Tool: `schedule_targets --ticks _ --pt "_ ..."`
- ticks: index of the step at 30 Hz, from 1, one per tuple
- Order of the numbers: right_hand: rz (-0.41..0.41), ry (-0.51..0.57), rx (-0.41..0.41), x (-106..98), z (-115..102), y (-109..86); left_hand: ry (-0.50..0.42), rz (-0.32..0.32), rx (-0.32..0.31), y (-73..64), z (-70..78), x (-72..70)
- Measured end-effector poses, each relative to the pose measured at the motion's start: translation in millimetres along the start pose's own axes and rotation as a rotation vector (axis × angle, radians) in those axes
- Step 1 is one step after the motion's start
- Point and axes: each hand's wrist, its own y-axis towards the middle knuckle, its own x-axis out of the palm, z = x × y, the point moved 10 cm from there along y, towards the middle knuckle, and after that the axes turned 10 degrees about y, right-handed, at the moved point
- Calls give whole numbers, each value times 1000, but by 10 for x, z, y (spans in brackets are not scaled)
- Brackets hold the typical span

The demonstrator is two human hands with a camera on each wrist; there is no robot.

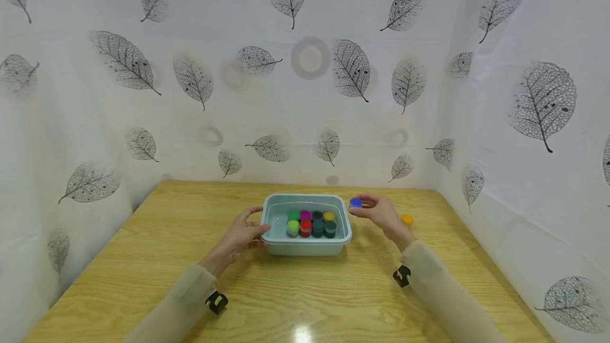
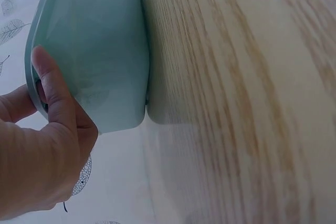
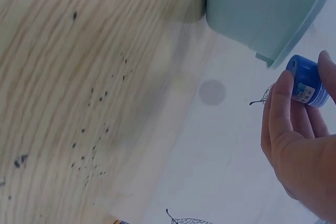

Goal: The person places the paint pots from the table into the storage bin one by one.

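Note:
A pale blue-green plastic basin (image 1: pixel 305 249) stands on the wooden table with several small paint jars (image 1: pixel 305 228) in it, grouped in two rows toward its right side. My left hand (image 1: pixel 243 235) grips the basin's left rim; in the left wrist view the fingers (image 2: pixel 50 77) curl over that rim. Just beyond the basin's right rim, my right hand (image 1: pixel 379 214) pinches a blue paint jar (image 3: pixel 308 81) between thumb and fingers. The jar is off the table, and a white label shows on its side in the right wrist view.
An orange-capped jar (image 1: pixel 406 219) stands on the table to the right of my right wrist, partly hidden by it. A white curtain (image 1: pixel 305 110) printed with dark leaves closes off the back and sides of the table (image 1: pixel 286 290).

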Motion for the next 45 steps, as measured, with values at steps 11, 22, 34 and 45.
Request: schedule_targets --ticks 11,22,34,45 --pt "-39 3 -15 265 -151 -55 -7 -7 9 -20 16 -6" --pt "-170 -32 -82 676 -301 -158 -2 -8 9 15 10 -7" --pt "-208 -82 -89 980 -355 -133 -17 -7 -3 8 -3 -14" --pt "-291 -109 -138 1334 -407 -93 1 -5 4 5 6 -15"
